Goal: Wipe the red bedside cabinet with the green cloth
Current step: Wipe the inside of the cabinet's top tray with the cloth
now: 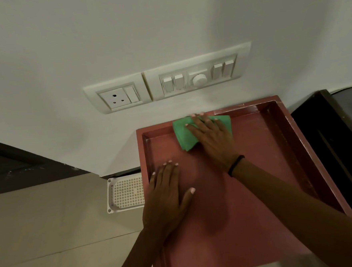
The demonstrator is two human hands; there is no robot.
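Red bedside cabinet [258,190]: flat top with a raised rim, set against the wall. Green cloth [183,136]: folded, lying flat at the top's far edge.

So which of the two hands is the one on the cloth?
The right hand, wearing a black wristband, presses flat on the green cloth near the cabinet's back rim. The left hand rests bare on the red top.
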